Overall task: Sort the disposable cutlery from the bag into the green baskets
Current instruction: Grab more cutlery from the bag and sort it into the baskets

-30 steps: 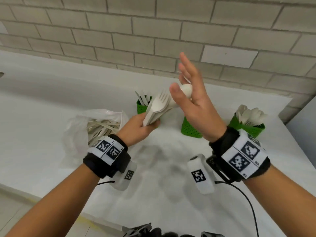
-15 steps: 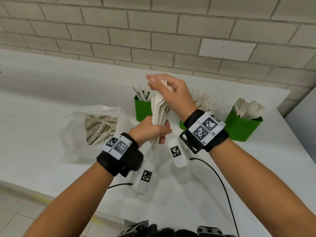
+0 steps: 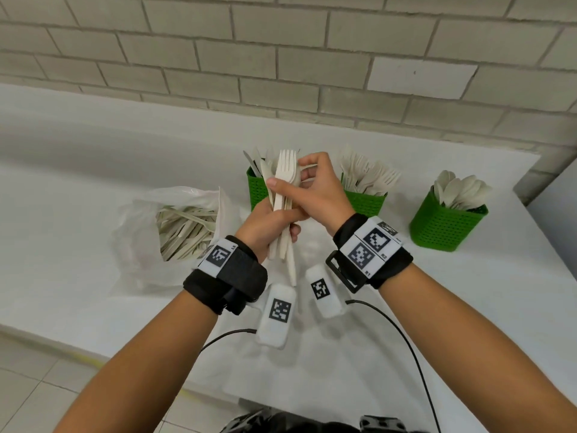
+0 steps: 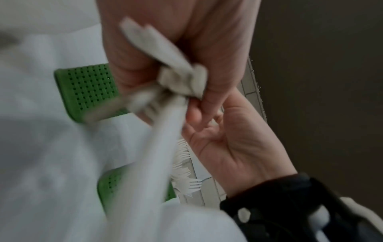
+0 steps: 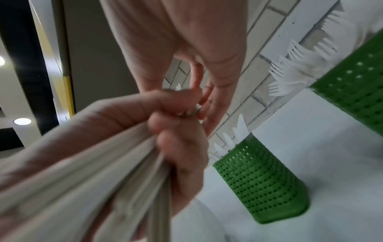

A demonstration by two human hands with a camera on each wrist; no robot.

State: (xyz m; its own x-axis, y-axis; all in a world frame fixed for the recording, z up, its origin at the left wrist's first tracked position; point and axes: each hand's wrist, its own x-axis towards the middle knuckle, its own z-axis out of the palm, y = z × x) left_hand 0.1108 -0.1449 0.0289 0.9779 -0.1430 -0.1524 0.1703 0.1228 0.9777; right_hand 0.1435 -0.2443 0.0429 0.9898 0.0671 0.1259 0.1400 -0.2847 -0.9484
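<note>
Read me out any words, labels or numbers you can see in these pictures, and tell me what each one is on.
"R1": right wristband tag, by its lower square code.
"R2": same tag, by its upper code.
Left wristband tag: small characters at its corner, perhaps "L5", too small to be sure.
Square black-and-white codes on both tags and both white wrist units: patterns, no words.
Green baskets, bag, cutlery: no text.

L hand (image 5: 165,139) grips bundle of cutlery (image 5: 93,188), blurred, close to lens. R hand (image 5: 186,49) above, fingers curled at bundle's top. Two green baskets on desk (image 5: 311,155): knife basket (image 5: 259,183) nearer, fork basket (image 5: 356,101) at right edge.
</note>
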